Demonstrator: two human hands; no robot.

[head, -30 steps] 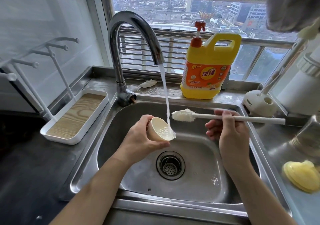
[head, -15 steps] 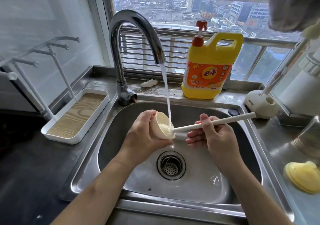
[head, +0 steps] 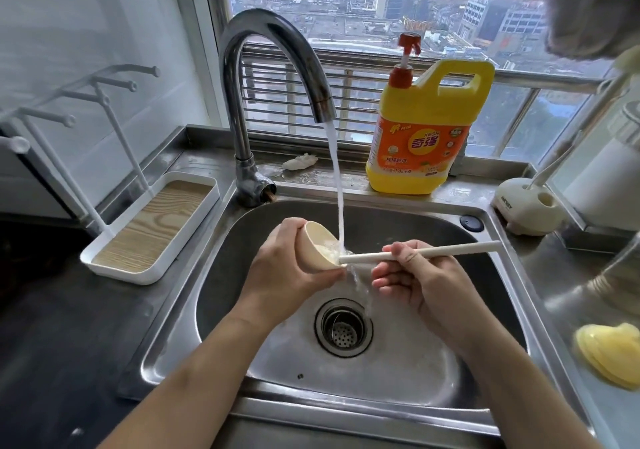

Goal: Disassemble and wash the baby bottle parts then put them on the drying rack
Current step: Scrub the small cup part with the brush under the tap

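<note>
Over the steel sink (head: 450, 372), my left hand (head: 287, 275) grips a small cream bottle cap (head: 313, 244) tilted with its mouth to the right, under the running water from the faucet (head: 277, 47). My right hand (head: 415, 279) holds a white bottle brush (head: 433, 253) by its long handle. The brush head is pushed inside the cap and hidden by it and the splash. A white drying rack (head: 156, 227) with a wood-grain tray and upright pegs stands left of the sink.
A yellow dish-soap jug (head: 426, 137) stands on the ledge behind the sink, a crumpled white scrap (head: 299, 162) beside it. A cream brush stand (head: 526, 206) sits at the right rear. A yellow bottle part (head: 609, 355) lies on the right counter. The drain strainer (head: 343, 327) is below my hands.
The brush, held beside the cap a second ago, has gone head-first into the cap. My right hand moved left toward the cap; the cap stays under the stream.
</note>
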